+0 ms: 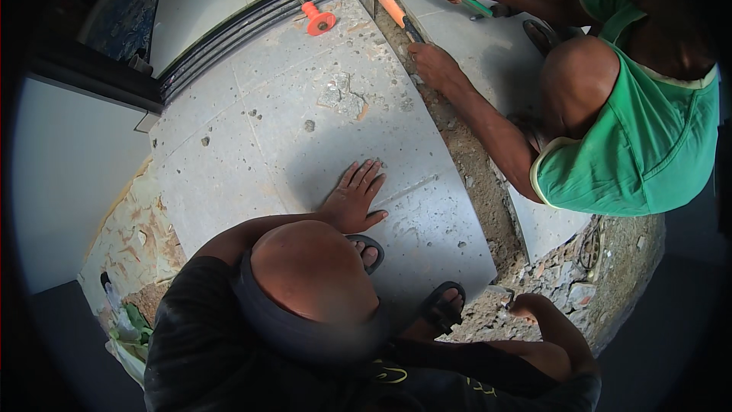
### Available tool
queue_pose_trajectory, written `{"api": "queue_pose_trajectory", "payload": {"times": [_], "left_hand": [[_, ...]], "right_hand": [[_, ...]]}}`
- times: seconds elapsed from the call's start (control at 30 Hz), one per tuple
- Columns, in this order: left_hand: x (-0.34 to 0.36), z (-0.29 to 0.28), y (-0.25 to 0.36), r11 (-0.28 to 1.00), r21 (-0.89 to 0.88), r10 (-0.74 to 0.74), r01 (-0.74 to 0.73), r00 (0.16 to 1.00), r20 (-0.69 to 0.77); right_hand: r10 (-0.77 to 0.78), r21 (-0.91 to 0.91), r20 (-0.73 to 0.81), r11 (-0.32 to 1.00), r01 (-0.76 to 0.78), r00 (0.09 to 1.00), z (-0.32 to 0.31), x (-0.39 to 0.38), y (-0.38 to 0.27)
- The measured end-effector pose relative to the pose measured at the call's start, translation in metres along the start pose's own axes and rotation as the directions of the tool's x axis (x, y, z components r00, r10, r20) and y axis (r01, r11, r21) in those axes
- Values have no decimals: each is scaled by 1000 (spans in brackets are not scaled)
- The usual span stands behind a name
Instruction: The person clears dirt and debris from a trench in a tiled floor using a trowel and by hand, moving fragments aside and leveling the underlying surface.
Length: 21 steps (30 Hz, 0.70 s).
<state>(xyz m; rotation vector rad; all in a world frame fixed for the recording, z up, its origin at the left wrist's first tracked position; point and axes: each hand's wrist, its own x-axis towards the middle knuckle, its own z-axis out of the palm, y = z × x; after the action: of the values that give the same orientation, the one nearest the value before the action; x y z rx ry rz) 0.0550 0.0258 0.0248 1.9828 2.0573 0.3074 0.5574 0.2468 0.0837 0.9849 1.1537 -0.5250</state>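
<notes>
My left hand [352, 197] lies flat on the grey floor tiles [412, 214], fingers spread, holding nothing. Beside the broken tile edge at lower right, my right hand [528, 306] is closed low over the rubble [560, 278]. A small metal piece [503, 291] shows at its fingertips; its kind is unclear. Across a trench of bare mortar [476, 172], a person in a green shirt [637, 141] grips a hammer with an orange and black handle [391, 6] in one hand. Their other hand holds a green-handled tool [479, 6], its head close to the hammer's.
A chisel with a red hand guard [319, 21] lies on the tiles near the black sliding-door track [221, 38]. Crumbs of mortar [343, 99] are scattered over the tiles. Torn sheeting [137, 233] borders the left side, and my sandalled foot [444, 307] rests by the tile edge.
</notes>
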Motion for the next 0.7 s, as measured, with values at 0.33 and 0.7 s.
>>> {"api": "queue_pose_trajectory", "payload": {"times": [0.33,0.7], "left_hand": [[0,-2,1,1000,6,-14,13,999,35],[-1,1,-1,1000,2,-14,14,999,37]], "right_hand": [[-22,0,-6,1000,22,1000,-2,-8,-4],[-27,-44,-12,999,26,1000,-3,-10,-5]]}}
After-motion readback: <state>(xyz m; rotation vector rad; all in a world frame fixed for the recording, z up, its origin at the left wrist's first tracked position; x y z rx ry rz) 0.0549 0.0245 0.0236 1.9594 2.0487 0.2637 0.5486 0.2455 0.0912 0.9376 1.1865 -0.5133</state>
